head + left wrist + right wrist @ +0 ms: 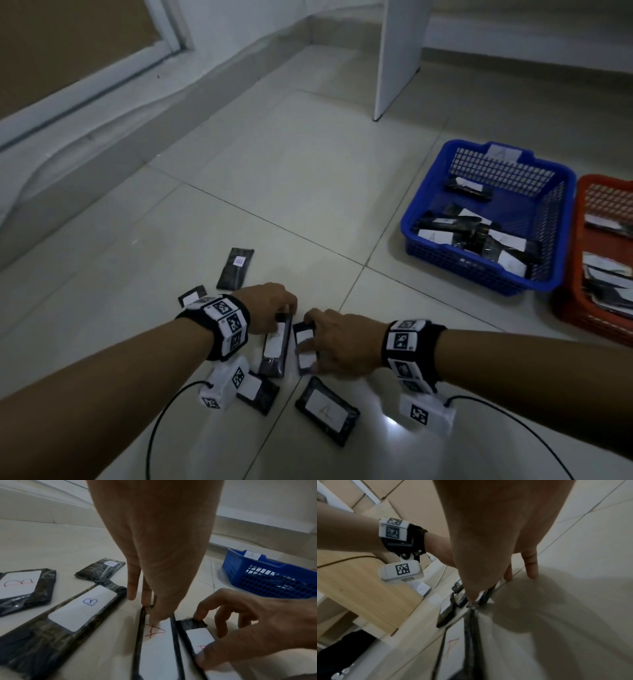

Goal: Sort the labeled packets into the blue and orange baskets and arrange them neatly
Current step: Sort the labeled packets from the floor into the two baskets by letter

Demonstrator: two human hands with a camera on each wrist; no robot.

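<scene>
Bare floor (274, 164) fills the middle and upper left of the head view, open from the packets up to the blue basket (428, 212) at right. A white panel (397, 58) stands at top centre. Low in the frame, loose packets (327, 409) crowd around both hands, and cables (161, 421) trail beneath the wrists.

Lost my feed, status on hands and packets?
Left hand pinching A packet. Right hand gripping neighbouring packet. Other packets loose on floor; blue basket part filled. Nothing blocking.
</scene>
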